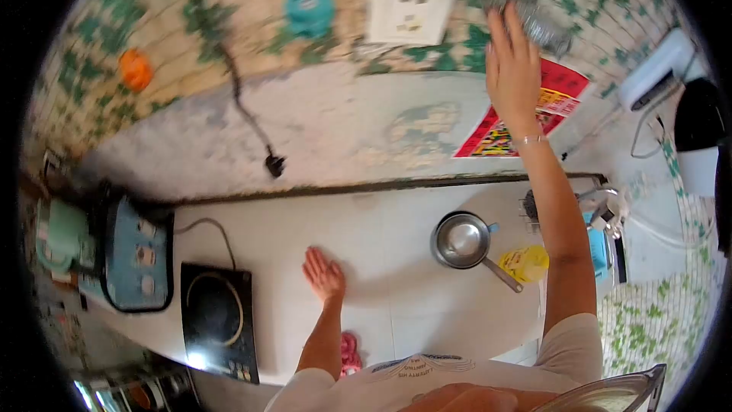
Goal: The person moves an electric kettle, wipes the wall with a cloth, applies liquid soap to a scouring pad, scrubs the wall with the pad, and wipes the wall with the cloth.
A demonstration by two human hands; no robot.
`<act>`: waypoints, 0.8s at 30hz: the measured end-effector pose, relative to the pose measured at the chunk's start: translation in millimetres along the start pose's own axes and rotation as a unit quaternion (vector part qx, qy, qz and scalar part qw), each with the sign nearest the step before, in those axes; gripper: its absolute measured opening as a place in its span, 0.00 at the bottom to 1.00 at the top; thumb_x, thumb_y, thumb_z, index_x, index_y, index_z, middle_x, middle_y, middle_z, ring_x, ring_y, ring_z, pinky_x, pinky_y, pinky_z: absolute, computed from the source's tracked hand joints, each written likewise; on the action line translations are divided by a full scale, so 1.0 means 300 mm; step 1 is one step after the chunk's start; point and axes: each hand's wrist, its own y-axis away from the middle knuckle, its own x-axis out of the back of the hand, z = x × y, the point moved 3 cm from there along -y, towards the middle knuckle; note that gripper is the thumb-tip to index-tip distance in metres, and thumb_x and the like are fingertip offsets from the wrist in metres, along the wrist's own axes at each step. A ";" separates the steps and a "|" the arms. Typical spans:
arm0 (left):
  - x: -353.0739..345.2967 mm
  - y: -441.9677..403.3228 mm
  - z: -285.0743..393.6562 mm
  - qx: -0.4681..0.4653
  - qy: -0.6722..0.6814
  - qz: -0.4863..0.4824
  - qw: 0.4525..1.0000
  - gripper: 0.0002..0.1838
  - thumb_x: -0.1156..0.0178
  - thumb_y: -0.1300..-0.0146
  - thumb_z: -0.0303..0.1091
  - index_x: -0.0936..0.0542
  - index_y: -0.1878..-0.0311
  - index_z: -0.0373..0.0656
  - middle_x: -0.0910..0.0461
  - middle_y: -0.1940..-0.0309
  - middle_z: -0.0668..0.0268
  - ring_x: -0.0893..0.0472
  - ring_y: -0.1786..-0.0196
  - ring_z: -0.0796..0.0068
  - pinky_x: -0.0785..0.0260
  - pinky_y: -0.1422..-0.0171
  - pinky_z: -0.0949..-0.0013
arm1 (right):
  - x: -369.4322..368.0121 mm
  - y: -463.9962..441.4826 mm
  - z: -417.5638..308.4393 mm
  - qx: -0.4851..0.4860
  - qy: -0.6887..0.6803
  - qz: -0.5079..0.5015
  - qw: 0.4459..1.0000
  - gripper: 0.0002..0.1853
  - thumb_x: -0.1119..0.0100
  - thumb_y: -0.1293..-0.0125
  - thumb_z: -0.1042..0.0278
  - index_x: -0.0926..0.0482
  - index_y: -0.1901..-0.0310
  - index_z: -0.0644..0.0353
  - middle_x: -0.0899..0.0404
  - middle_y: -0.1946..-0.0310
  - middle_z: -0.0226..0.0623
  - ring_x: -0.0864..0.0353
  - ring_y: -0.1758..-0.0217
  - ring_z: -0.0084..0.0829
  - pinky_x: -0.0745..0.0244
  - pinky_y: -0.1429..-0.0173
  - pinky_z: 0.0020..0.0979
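High on the wall, my right hand point(515, 76) has its fingers stretched up onto a crumpled grey cloth point(545, 29), pressing it against the ivy-patterned wall covering. The cloth looks slightly shiny, and part of it lies behind the fingertips. A red and yellow printed poster point(560, 88) is on the wall behind this hand and wrist. My left hand point(326, 273) is spread on the white countertop point(381, 236), fingers apart, holding nothing. Below it, at the counter's front edge, is a pink item point(350, 352) I cannot make out fully.
A metal pan point(461, 239) and a yellow packet point(524, 263) are on the counter, left of a faucet point(608, 216). An induction cooktop point(217, 320) and a blue patterned case point(139, 255) stand at left. A plug point(274, 165) hangs beneath a white socket point(409, 11).
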 end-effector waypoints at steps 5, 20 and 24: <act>-0.011 0.007 -0.081 -0.075 0.166 0.023 0.983 0.31 0.44 0.40 0.37 0.38 0.33 0.42 0.44 0.29 0.60 0.48 0.26 0.63 0.60 0.23 0.55 | -0.065 0.324 -0.272 0.130 0.052 -0.459 0.877 0.29 0.49 0.41 0.71 0.31 0.36 0.40 0.29 0.41 0.30 0.25 0.54 0.37 0.26 0.53 0.41; 0.321 0.494 -0.301 -0.049 0.377 -0.063 0.923 0.10 0.43 0.43 0.28 0.20 0.57 0.46 0.22 0.56 0.61 0.25 0.51 0.55 0.32 0.45 0.57 | 0.082 0.476 -0.697 -0.297 -0.442 -0.523 0.665 0.15 0.46 0.31 0.61 0.24 0.48 0.61 0.25 0.60 0.27 0.30 0.55 0.16 0.33 0.52 0.25; 0.389 0.562 -0.323 -0.117 0.356 -0.159 0.914 0.14 0.39 0.45 0.35 0.20 0.54 0.51 0.23 0.52 0.62 0.25 0.48 0.56 0.34 0.41 0.56 | 0.171 0.702 -0.793 -0.574 -0.639 -0.410 0.307 0.17 0.52 0.28 0.60 0.28 0.44 0.61 0.25 0.48 0.31 0.29 0.44 0.24 0.37 0.37 0.29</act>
